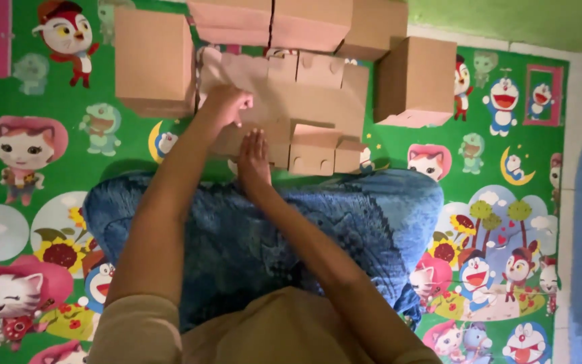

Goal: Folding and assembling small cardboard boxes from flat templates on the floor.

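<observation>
Blocking view: left hand (225,104) curled over flat cardboard sheet (284,108) at top centre, fingertips hidden, grip unclear. Right hand (254,158) flat, fingers together, pressing sheet's lower edge. Three folded boxes: upper left (153,61), upper right (415,81), top one (304,20) cut off. Blue rug (345,222) below.

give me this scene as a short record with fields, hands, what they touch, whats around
left hand: left hand closed, knuckles up, gripping the flat cardboard blank
right hand: right hand flat, palm down on the blank's near edge
around the blank: folded cardboard boxes, one at left, one at right, more behind
under the arms: blue fuzzy cushion
floor: green cartoon-print mat
</observation>
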